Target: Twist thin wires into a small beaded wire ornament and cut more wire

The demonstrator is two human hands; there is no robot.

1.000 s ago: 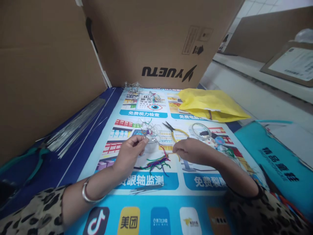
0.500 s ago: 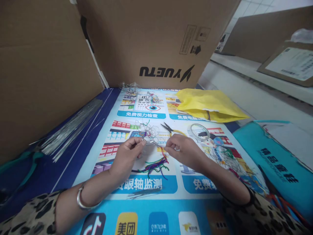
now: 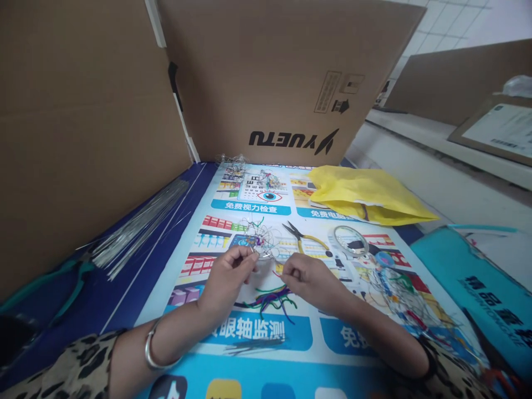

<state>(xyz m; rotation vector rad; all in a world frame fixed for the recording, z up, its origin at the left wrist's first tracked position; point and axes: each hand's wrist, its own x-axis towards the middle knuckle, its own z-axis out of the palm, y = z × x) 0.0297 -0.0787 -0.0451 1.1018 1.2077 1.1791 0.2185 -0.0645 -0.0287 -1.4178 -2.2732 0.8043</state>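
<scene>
My left hand (image 3: 229, 277) is closed in a pinch at the near edge of a loose tangle of thin silvery wire (image 3: 262, 237), which has small purple and green bits in it. To its right, my right hand (image 3: 312, 284) is also closed, thumb against forefinger, where a thin wire runs from the tangle. A short red strand shows beside those fingertips. Below and between the hands lies a bunch of green, purple and blue cords (image 3: 272, 300), partly behind the right hand. Long-nose pliers with yellow handles (image 3: 305, 237) lie open just beyond the right hand.
A round clear dish of beads (image 3: 351, 242) and a messy wire pile (image 3: 394, 282) lie right. Straight wires (image 3: 141, 227) lie left near teal-handled pliers (image 3: 70, 282). A yellow bag (image 3: 369, 191) and tall cardboard (image 3: 274, 72) stand behind; a teal packet (image 3: 477, 277) lies right.
The whole view has shifted, so everything appears lower and further right. My right hand has come slightly nearer me and left, covering part of the red strands. The left hand keeps its pinch.
</scene>
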